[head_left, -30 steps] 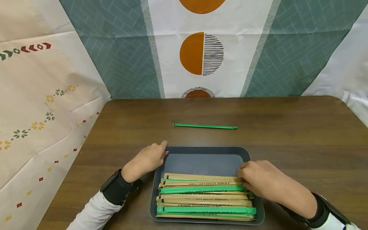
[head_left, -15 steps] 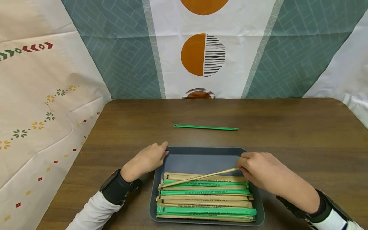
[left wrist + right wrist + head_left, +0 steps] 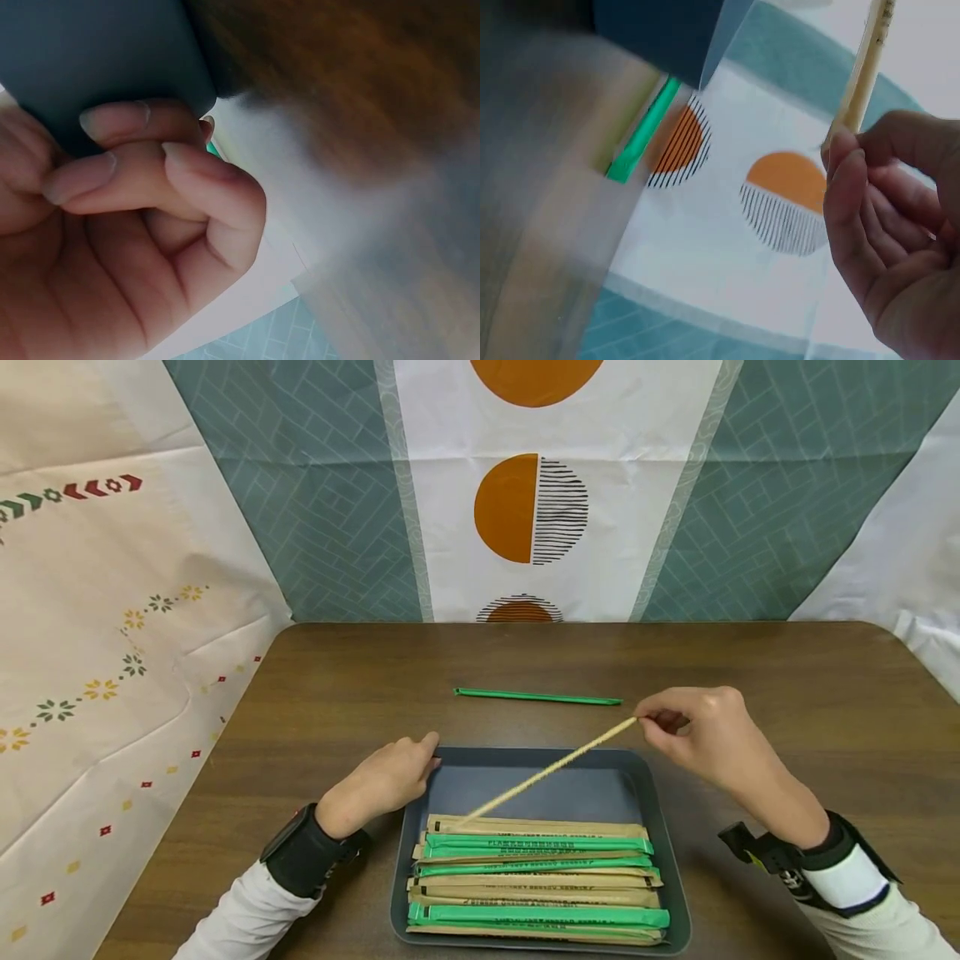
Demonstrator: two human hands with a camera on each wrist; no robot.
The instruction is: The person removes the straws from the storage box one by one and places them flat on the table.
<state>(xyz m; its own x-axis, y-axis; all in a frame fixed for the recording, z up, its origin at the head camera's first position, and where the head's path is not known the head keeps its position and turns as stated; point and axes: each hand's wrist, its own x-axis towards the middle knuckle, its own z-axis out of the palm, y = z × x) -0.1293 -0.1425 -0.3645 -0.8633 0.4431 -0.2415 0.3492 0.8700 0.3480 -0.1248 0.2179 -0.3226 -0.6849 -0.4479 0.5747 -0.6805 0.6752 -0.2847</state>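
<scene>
In the head view my right hand (image 3: 701, 727) pinches one end of a slim tan paper-wrapped stick (image 3: 555, 767), thumb against fingertips. The stick slants down leftward over the grey tray (image 3: 525, 757); whether its low end touches the sticks below, I cannot tell. Its printed wrapper (image 3: 866, 71) rises from the fingertips in the right wrist view. My left hand (image 3: 382, 779) grips the tray's far left corner, and its fingers curl at the dark tray wall (image 3: 112, 60) in the left wrist view. Tan and green wrapped sticks (image 3: 536, 893) lie side by side in the tray's near part.
A single green wrapped stick (image 3: 536, 696) lies crosswise on the wooden table (image 3: 360, 668) beyond the tray. Patterned cloth (image 3: 330, 510) hangs behind the table's far edge, and pale cloth (image 3: 97, 760) covers the left side.
My right hand has lifted the tan stick's right end out of the row and moved up and away, past the tray's right rim. The left hand keeps its place on the tray.
</scene>
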